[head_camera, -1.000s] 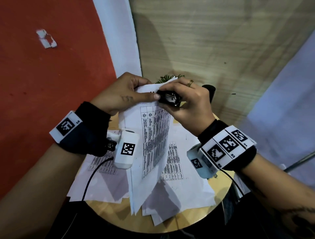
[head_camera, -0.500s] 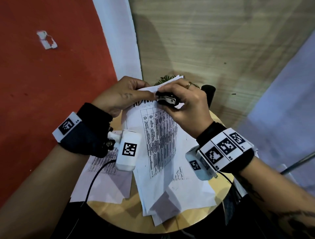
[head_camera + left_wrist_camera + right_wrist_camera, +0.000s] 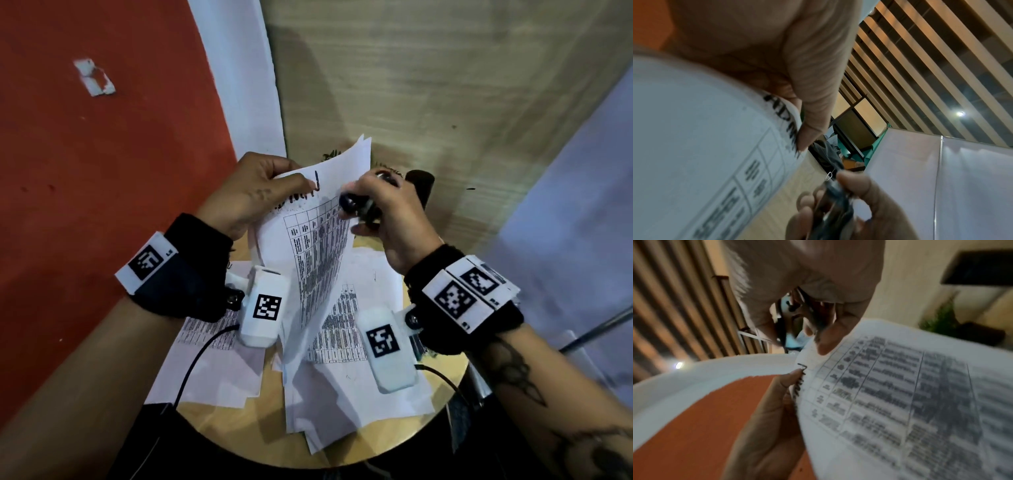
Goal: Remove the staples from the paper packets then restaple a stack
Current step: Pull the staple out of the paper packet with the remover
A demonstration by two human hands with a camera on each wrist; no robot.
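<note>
My left hand pinches the top left corner of a printed paper packet, which is lifted off the round wooden table. Thumb on the front, the left hand grips the packet in the left wrist view. To the right of the corner, my right hand grips a black staple remover. A bent staple hangs at the tip of the staple remover. The packet's upper sheets fan apart at the top right corner. The right wrist view is blurred, showing the packet.
Loose printed sheets lie spread over the table under both wrists, some overhanging the front edge. A black cylinder and a green plant stand behind my hands. The red wall is close on the left.
My right hand has pulled the staple remover off the packet's corner to the right. The packet has risen and its top sheets have sprung apart.
</note>
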